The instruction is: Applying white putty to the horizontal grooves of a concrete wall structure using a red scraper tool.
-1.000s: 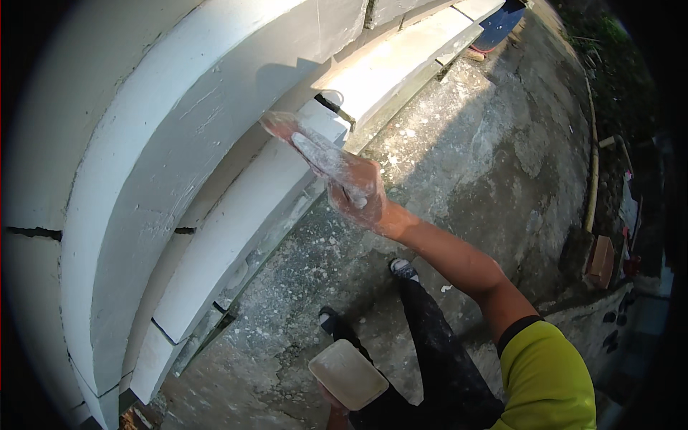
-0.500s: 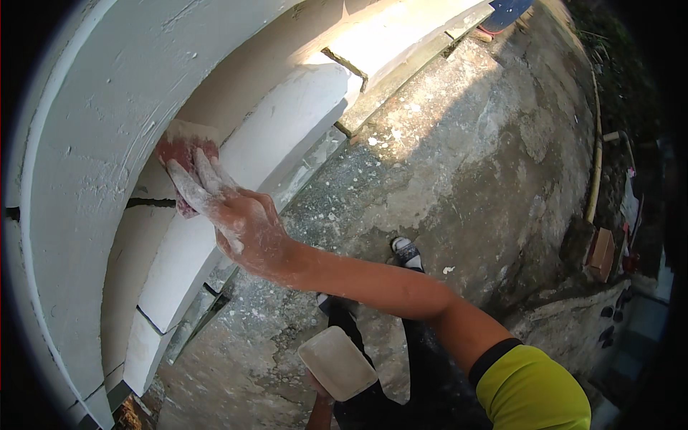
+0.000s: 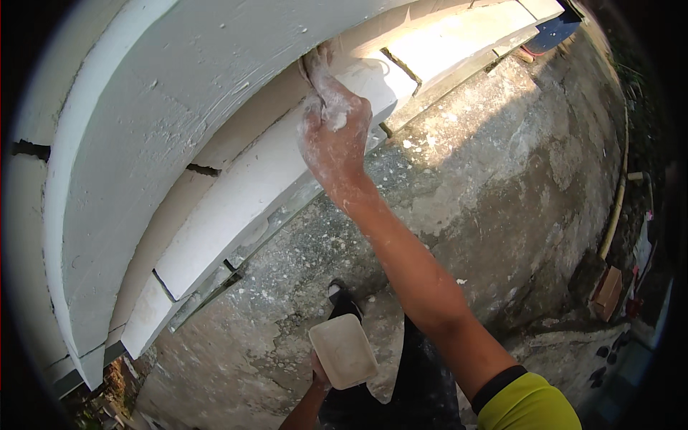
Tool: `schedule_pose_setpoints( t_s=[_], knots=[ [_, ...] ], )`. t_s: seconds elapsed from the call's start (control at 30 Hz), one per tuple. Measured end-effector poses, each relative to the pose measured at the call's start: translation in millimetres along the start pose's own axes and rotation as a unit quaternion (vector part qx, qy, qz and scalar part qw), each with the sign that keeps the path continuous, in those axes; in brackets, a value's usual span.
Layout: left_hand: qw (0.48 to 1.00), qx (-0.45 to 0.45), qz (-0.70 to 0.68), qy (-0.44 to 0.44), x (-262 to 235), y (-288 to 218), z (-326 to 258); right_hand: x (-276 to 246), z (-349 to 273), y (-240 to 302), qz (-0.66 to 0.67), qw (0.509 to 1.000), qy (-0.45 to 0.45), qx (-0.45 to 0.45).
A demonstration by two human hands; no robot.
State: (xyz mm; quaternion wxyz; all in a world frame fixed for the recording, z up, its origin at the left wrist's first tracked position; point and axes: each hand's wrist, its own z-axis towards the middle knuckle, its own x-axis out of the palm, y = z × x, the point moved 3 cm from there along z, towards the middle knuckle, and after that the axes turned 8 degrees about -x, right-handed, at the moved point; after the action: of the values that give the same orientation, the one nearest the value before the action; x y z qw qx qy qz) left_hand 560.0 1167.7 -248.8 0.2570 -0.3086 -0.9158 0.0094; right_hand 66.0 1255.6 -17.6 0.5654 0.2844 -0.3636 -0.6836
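My right hand [image 3: 337, 107], dusted with white powder, is closed and reaches into the pale recess [image 3: 251, 118] under the overhanging white moulding [image 3: 165, 93]. It grips a thin reddish-brown pad [image 3: 308, 69]; only its edge shows beside the fingers, so its exact kind is unclear. The hand is close above the lower white ledge [image 3: 244, 193]. Low in front of my body, my left hand [image 3: 319, 370] holds a shallow, pale rectangular tray [image 3: 344, 351] by its left side. Most of the left fingers are hidden beneath the tray.
Dark gaps split the ledge and recess, one gap [image 3: 203, 170] left of my right hand. Stained concrete floor [image 3: 473, 215] spreads below. A blue container [image 3: 555, 34] stands at the far right end of the ledge. A reddish block [image 3: 606, 292] and a long pole [image 3: 618, 201] lie at right.
My right hand has moved right and away from me along the recess with the pad. The view has shifted, and the tray stays low in my left hand.
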Motion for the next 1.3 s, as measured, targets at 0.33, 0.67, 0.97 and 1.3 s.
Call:
schedule_pose_setpoints(
  t_s=[0.33, 0.67, 0.97, 1.3],
  knots=[
    [0.990, 0.128, 0.042, 0.049, 117.1, -16.0, -35.0, -143.1, -108.2, 132.9, 0.131, 0.922, 0.173, 0.319],
    [0.942, 0.163, -0.207, 0.210, 292.0, 17.7, -151.6, -280.8, -71.4, 231.0, 0.160, 0.896, 0.255, 0.328],
    [0.897, 0.246, -0.280, 0.239, 353.3, 50.7, -215.0, -287.7, -79.8, 295.2, -0.022, 0.830, 0.525, 0.188],
    [0.896, 0.327, -0.287, 0.092, 283.0, 99.9, -302.2, -265.0, -183.5, 377.1, 0.081, 0.833, 0.527, 0.150]
  ],
)
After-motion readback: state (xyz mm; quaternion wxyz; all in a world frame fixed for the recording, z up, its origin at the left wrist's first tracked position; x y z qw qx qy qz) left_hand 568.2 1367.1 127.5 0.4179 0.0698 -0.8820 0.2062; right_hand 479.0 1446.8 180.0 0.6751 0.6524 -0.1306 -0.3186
